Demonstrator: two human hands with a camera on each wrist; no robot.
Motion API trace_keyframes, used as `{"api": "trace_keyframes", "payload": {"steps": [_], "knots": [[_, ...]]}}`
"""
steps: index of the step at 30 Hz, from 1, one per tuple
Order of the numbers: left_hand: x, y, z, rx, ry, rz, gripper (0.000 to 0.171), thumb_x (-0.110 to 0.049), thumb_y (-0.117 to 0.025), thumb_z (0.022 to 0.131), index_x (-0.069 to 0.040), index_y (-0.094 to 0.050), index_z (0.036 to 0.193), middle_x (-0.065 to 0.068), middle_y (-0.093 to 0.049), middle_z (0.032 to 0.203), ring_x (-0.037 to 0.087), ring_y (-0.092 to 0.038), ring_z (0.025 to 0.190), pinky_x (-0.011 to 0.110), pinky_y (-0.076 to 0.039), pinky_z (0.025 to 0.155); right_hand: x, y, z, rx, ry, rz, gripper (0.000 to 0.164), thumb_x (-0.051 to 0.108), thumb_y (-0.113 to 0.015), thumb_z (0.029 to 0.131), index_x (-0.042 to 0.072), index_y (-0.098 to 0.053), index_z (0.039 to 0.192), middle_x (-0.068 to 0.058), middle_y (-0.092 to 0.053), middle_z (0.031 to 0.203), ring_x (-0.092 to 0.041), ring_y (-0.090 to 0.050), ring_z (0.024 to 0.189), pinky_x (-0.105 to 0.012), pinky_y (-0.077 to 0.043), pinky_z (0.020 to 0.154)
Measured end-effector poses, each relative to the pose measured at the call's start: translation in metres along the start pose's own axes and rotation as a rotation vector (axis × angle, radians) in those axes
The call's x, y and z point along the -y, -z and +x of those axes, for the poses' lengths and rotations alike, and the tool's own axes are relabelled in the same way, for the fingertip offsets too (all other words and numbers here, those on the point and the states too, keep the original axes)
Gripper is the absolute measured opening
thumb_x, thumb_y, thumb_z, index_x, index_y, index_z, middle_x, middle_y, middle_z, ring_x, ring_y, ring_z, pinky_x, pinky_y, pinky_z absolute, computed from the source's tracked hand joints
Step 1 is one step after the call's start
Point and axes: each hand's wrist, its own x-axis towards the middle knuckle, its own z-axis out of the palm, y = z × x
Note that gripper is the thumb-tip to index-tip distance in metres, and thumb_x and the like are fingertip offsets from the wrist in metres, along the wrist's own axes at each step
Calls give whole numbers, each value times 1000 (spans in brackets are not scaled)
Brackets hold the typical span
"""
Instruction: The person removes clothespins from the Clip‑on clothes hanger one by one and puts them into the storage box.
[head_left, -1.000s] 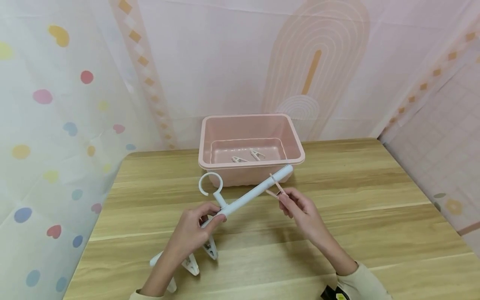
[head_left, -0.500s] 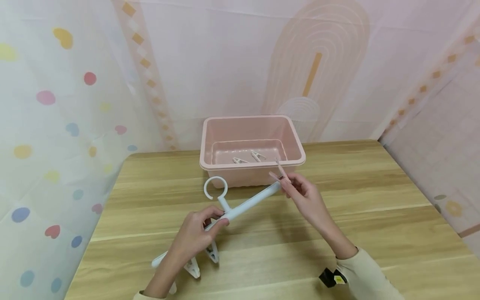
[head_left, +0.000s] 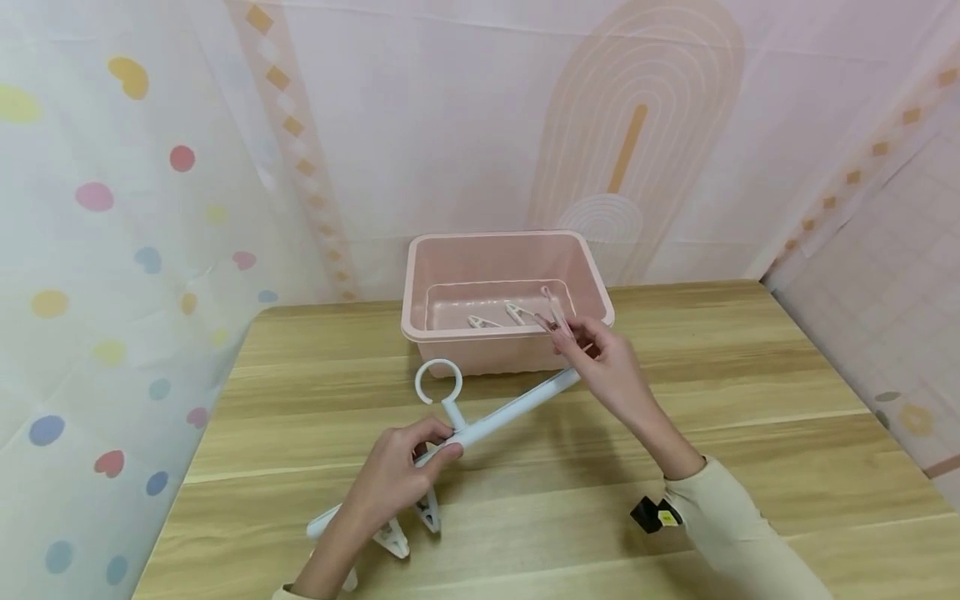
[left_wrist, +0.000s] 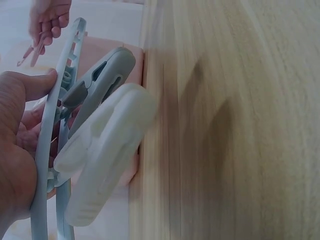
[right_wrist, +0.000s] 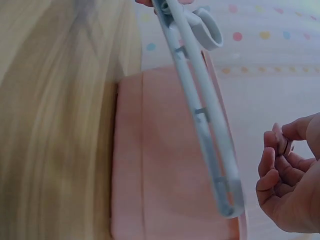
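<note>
My left hand grips a pale blue clip hanger near its hook, tilted up to the right over the table. From its left half hang clips; the left wrist view shows a grey clip and a white clip. Between thumb and fingertips, my right hand pinches a pink clothespin by one end, its other end pointing away from me. In the head view the clothespin overlaps the near right rim of the pink bin. The hanger's right end lies just below that hand in this view.
Inside the bin are two white clothespins. The bin stands at the back of the wooden table, against a patterned cloth backdrop. A small black object with a yellow label shows beside the right sleeve.
The right hand has carried the pink clothespin away from the hanger's right end, up and over to the bin's rim. The left hand and hanger have shifted slightly right and down.
</note>
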Motion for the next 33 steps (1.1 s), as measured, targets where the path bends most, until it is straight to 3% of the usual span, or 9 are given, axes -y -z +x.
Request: {"api": "trace_keyframes", "payload": {"steps": [7, 13, 20, 24, 33], "knots": [[-1, 0, -1, 13, 9, 4, 9, -21, -75, 90, -15, -72, 97, -6, -62, 69, -1, -42, 53, 19, -38, 46, 8, 0, 11, -24, 40, -25, 28, 21, -68, 97, 3, -68, 118, -14, -74, 93, -8, -56, 72, -18, -45, 64], [-1, -1, -2, 26, -6, -2, 9, -22, -75, 91, -16, -72, 97, -3, -68, 74, -1, -43, 54, 19, -39, 47, 13, -2, 24, -31, 52, -42, 29, 23, -71, 94, 7, -69, 118, -11, -69, 92, -12, -56, 77, -21, -47, 69], [-2, -3, -2, 40, -29, 6, 9, -23, -74, 91, -16, -72, 96, -2, -68, 74, -3, -41, 54, 19, -39, 47, 16, -3, 38, -13, 59, -39, 29, 25, -72, 94, 11, -69, 120, -10, -71, 91, -14, -56, 75, -20, -44, 62], [-4, -4, -2, 51, -46, 17, 10, -24, -73, 92, -16, -72, 97, -7, -65, 72, -3, -39, 54, 19, -38, 47, 15, -2, 46, -10, 55, -50, 30, 23, -72, 94, 7, -69, 118, -11, -72, 92, -14, -56, 74, -19, -43, 60], [-6, -2, -3, 70, -33, 18, 11, -25, -73, 92, -15, -72, 97, -9, -64, 71, -3, -39, 54, 19, -37, 47, 14, 0, 63, -9, 61, -157, 27, 26, -72, 93, 4, -69, 110, -13, -75, 92, -15, -60, 75, -20, -45, 59]]}}
